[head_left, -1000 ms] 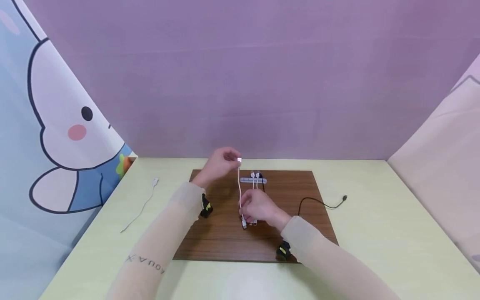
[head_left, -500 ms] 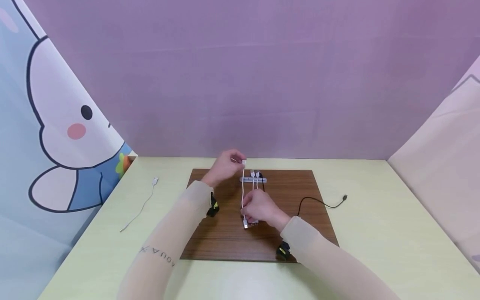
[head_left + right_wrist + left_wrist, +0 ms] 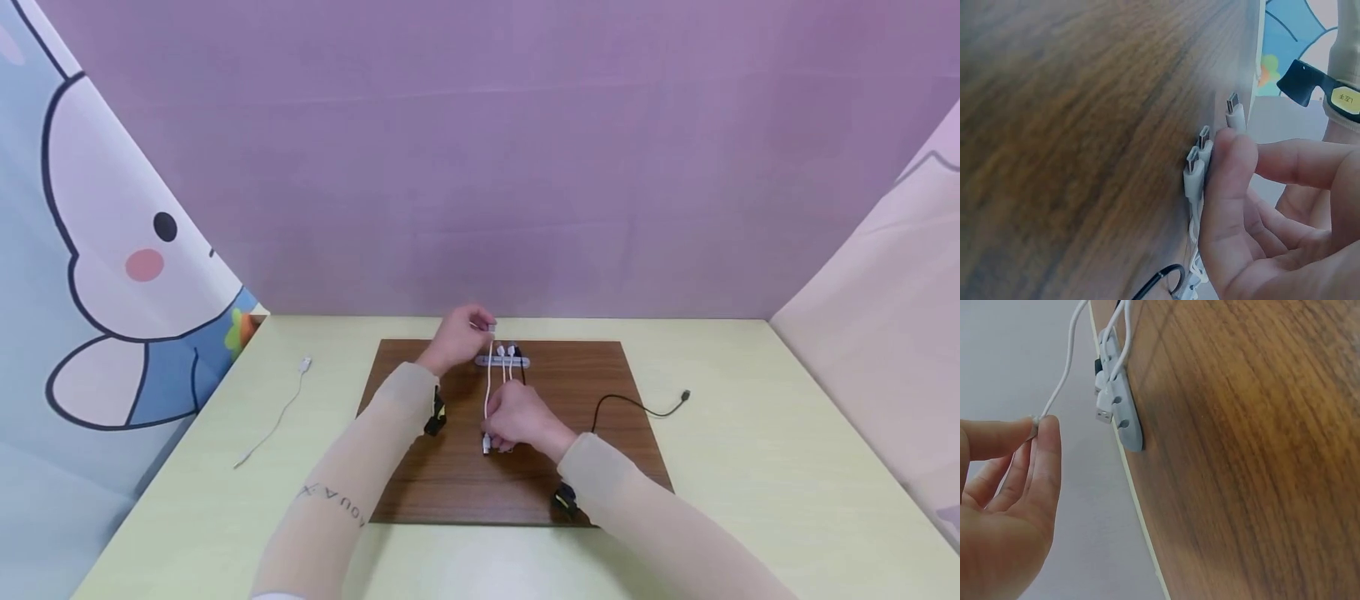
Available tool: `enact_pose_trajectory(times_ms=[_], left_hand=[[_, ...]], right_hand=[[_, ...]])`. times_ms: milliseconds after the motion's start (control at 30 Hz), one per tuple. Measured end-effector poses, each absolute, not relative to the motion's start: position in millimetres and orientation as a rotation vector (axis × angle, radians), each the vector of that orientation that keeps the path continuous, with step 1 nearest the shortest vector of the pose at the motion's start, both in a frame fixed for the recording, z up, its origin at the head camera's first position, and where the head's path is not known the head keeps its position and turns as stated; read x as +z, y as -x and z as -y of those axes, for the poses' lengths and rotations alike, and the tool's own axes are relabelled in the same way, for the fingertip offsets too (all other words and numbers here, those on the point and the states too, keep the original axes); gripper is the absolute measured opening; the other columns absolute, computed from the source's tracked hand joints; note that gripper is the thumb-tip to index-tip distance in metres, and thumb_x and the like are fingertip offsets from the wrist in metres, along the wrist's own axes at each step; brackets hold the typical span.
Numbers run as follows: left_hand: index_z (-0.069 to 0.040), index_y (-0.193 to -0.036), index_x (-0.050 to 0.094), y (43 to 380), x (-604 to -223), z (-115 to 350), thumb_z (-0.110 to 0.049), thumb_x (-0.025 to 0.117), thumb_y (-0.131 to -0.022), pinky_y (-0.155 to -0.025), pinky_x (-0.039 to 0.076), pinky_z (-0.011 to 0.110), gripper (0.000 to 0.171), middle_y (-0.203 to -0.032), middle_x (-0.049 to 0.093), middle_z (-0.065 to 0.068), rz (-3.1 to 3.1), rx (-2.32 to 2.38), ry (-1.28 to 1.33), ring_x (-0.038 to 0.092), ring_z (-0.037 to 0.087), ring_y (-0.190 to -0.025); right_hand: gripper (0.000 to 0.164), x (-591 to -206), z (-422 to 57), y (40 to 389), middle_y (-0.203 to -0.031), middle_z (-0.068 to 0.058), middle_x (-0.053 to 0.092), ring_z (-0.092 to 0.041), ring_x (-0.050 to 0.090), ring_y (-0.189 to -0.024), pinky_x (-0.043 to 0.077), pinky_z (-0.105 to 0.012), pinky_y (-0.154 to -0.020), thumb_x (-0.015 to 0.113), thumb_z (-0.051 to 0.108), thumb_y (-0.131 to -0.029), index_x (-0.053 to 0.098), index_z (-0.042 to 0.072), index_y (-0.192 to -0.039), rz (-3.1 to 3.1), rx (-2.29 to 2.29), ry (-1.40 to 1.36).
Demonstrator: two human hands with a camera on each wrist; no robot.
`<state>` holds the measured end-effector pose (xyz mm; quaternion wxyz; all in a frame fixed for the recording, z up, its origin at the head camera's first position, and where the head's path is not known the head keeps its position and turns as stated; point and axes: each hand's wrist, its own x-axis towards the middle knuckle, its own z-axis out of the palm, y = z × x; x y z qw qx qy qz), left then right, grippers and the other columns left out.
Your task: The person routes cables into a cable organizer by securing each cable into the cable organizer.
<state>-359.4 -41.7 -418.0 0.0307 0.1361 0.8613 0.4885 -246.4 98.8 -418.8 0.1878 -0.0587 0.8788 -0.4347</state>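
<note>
My left hand (image 3: 459, 335) pinches one end of a white charging cable (image 3: 488, 387) between thumb and fingertips, just behind the grey cable organizer (image 3: 1129, 428). Near the cable's other end, my right hand (image 3: 519, 414) pinches it, and its USB-C plug (image 3: 1235, 114) sticks out past the fingertips. The cable runs lengthwise between both hands, over the organizer's left part in the head view. Two more white cables (image 3: 1125, 347) sit in the organizer's slots with their USB-A plugs (image 3: 1104, 406) behind it. Two open slots show at one end.
A brown wood-grain board (image 3: 420, 492) lies under the hands on the pale table (image 3: 750, 467). Left of it lies another white cable (image 3: 283, 412). A black cable (image 3: 630, 399) trails off the right side, and a purple cloth (image 3: 525, 167) hangs behind.
My left hand has moved right and a little nearer, bringing its end of the white cable over the organizer's left part. My right hand has hardly moved.
</note>
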Motion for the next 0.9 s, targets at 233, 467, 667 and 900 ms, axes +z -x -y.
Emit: enact_pose_trajectory(times_ms=[233, 467, 667, 900], left_hand=[[0.003, -0.118, 0.065, 364, -424, 37, 0.003, 0.067, -0.089, -0.073, 0.052, 0.033, 0.029, -0.105, 0.064, 0.013, -2.637, 1.51, -0.391, 0.062, 0.026, -0.093], [0.002, -0.112, 0.066, 367, -431, 32, 0.004, 0.067, -0.089, -0.069, 0.052, 0.03, 0.024, -0.103, 0.064, 0.013, -2.66, 1.498, -0.377, 0.062, 0.025, -0.089], [0.0, -0.107, 0.067, 368, -436, 29, 0.004, 0.068, -0.089, -0.079, 0.053, 0.034, 0.019, -0.101, 0.065, 0.013, -2.703, 1.451, -0.374, 0.063, 0.026, -0.093], [0.0, -0.108, 0.066, 370, -440, 28, 0.001, 0.068, -0.091, -0.081, 0.053, 0.035, 0.018, -0.1, 0.065, 0.012, -2.764, 1.298, -0.372, 0.062, 0.025, -0.091]], right_hand=[[0.014, -418, -97, 248, -0.064, -0.011, 0.068, -0.019, 0.067, -0.055, 0.058, -0.03, -0.054, 0.066, -0.007, -0.084, 0.065, 0.001, -0.073, -2.519, -1.141, 0.173], [0.021, -416, -93, 250, -0.057, -0.007, 0.065, -0.016, 0.064, -0.047, 0.055, -0.03, -0.05, 0.065, -0.004, -0.085, 0.064, 0.004, -0.066, -2.622, -0.955, 0.191], [0.021, -416, -92, 251, -0.055, -0.006, 0.064, -0.016, 0.062, -0.047, 0.048, -0.025, -0.044, 0.066, -0.002, -0.087, 0.064, 0.003, -0.066, -2.644, -0.913, 0.178], [0.021, -416, -92, 250, -0.055, -0.006, 0.064, -0.016, 0.062, -0.047, 0.047, -0.025, -0.045, 0.069, -0.001, -0.087, 0.064, 0.004, -0.067, -2.647, -0.919, 0.181]])
